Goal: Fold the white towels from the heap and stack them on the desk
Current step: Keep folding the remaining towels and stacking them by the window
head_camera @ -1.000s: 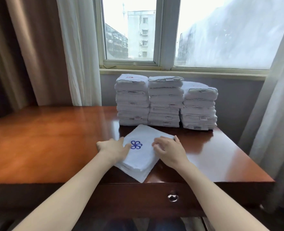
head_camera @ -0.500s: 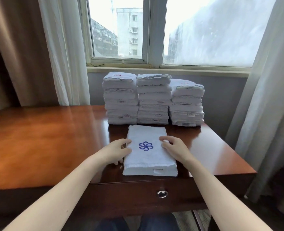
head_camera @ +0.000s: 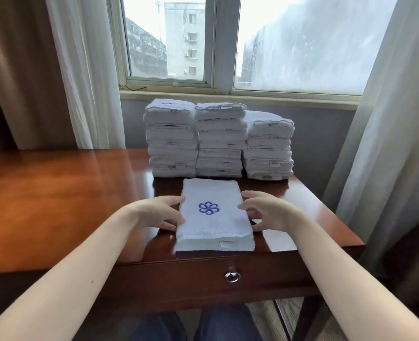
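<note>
A folded white towel (head_camera: 213, 225) with a blue flower emblem lies square near the desk's front edge. My left hand (head_camera: 159, 211) touches its left edge, fingers loosely spread. My right hand (head_camera: 268, 212) hovers at its right edge, fingers spread, thumb near the towel's side; I cannot tell whether it touches. Behind the towel stand three stacks of folded white towels: left stack (head_camera: 171, 139), middle stack (head_camera: 220, 141), right stack (head_camera: 268, 148).
The polished wooden desk (head_camera: 68, 198) stretches to the left. A drawer with a round metal knob (head_camera: 232, 276) sits below the front edge. Curtains (head_camera: 385, 119) hang on both sides of the window behind the stacks. My knees show under the desk.
The towel lay turned diagonally one second ago and now lies square to the desk edge. Both hands have slid from its top to its sides.
</note>
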A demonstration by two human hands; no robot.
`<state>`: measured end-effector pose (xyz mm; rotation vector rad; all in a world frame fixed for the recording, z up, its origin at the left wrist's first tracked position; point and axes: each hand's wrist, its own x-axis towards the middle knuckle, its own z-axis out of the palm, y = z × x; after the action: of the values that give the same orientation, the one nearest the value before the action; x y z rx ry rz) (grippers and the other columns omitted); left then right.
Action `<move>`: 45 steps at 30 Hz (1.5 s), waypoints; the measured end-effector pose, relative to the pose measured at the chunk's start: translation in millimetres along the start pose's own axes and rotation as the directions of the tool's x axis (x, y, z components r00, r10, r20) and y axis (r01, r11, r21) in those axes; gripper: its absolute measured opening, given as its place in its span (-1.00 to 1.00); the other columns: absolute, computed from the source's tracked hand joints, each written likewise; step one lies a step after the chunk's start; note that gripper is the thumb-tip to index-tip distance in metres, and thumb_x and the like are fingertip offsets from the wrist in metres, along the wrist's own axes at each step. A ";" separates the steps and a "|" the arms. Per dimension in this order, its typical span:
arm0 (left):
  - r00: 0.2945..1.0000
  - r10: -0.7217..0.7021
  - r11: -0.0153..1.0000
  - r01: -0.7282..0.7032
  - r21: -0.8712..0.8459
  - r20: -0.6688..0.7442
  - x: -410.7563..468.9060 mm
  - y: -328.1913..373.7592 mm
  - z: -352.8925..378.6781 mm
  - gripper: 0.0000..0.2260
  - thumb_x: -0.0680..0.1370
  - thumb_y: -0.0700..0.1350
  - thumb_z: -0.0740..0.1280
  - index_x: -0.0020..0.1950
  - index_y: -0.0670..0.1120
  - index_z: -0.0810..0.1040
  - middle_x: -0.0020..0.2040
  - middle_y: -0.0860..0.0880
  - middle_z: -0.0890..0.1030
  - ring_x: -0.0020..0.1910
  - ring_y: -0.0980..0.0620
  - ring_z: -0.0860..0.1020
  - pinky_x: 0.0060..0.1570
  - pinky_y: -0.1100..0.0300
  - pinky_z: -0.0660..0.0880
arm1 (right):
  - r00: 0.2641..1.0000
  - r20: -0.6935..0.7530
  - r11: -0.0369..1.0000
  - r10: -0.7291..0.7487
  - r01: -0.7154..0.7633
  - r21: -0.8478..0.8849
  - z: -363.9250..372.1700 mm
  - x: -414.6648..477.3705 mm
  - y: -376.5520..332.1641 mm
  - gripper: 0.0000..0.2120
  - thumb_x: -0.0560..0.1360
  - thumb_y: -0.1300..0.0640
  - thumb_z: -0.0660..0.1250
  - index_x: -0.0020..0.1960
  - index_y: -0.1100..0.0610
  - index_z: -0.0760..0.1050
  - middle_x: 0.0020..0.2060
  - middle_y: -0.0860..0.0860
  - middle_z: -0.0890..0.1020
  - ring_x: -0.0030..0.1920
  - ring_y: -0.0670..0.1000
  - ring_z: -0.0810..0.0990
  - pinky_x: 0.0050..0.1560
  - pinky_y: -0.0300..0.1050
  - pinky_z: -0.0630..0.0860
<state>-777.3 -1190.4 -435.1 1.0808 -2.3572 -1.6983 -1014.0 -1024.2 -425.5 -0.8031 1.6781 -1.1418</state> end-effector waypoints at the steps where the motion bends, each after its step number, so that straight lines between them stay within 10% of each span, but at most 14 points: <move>1: 1.000 0.018 1.000 -0.018 0.009 -0.023 1.4 -1.9 1.5 -0.27 0.51 -0.29 0.40 0.60 0.00 0.15 0.43 -0.09 0.42 0.21 0.05 0.56 0.06 0.27 0.57 | 1.000 0.007 0.999 0.009 -0.009 0.044 0.8 0.9 1.3 -0.38 0.51 0.28 0.35 0.51 0.03 0.25 0.21 0.05 0.55 -0.01 0.02 0.66 -0.16 -0.02 0.65; 16: 0.987 0.113 0.913 -0.058 -0.405 0.114 6.4 -15.4 -0.6 -0.21 0.40 -0.39 0.43 0.49 0.14 0.26 0.28 -0.10 0.60 0.23 -0.09 0.60 0.21 0.04 0.55 | 0.987 0.143 0.996 -0.078 0.083 -0.031 -0.3 -5.3 13.7 -0.30 0.46 0.38 0.31 0.51 -0.07 0.28 0.20 0.17 0.48 -0.04 0.05 0.64 -0.06 -0.04 0.63; 31: 0.946 0.311 0.921 -0.325 -0.214 -0.096 -29.9 -0.1 21.5 -0.27 0.45 -0.46 0.31 0.48 0.15 0.35 0.08 0.02 0.58 -0.12 0.15 0.62 -0.13 0.28 0.55 | 0.956 0.088 0.957 -0.281 0.286 -0.051 7.2 -32.9 18.3 -0.18 0.20 0.32 0.37 0.31 -0.34 0.36 0.22 -0.04 0.56 0.04 -0.06 0.67 -0.01 -0.07 0.60; 35: 0.924 0.349 0.910 -0.374 -0.181 -0.154 -22.9 15.1 22.8 -0.24 0.43 -0.51 0.29 0.52 0.06 0.32 0.29 -0.10 0.55 0.11 -0.01 0.60 0.12 0.16 0.56 | 0.941 0.050 0.940 -0.334 0.337 -0.053 -1.4 -30.1 12.9 -0.22 0.20 0.29 0.36 0.22 -0.41 0.38 0.22 -0.08 0.57 0.13 0.01 0.64 0.19 0.10 0.55; 41: 0.924 0.347 0.923 -0.367 -0.116 -0.160 6.9 33.7 33.4 -0.25 0.43 -0.52 0.28 0.49 0.09 0.33 0.28 -0.05 0.51 -0.17 0.17 0.62 -0.06 0.30 0.56 | 0.943 0.031 0.941 -0.331 0.332 -0.066 -27.4 -18.4 13.9 -0.16 0.23 0.32 0.33 0.38 -0.30 0.29 0.25 -0.07 0.54 0.09 -0.05 0.66 0.15 0.05 0.60; 45: 0.925 0.335 0.931 -0.354 -0.086 -0.177 35.2 38.9 44.4 -0.28 0.45 -0.50 0.25 0.46 0.12 0.33 0.27 0.01 0.51 -0.07 0.08 0.59 0.16 0.12 0.54 | 0.955 0.041 0.953 -0.294 0.296 -0.070 -48.5 -0.6 20.1 -0.20 0.33 0.38 0.30 0.37 -0.32 0.30 0.29 -0.04 0.52 0.13 0.03 0.64 0.22 0.12 0.53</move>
<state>-842.0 -1167.5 -432.2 0.7006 -2.1613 -1.5368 -1059.4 -1000.5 -437.1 -1.1433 1.6200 -1.2664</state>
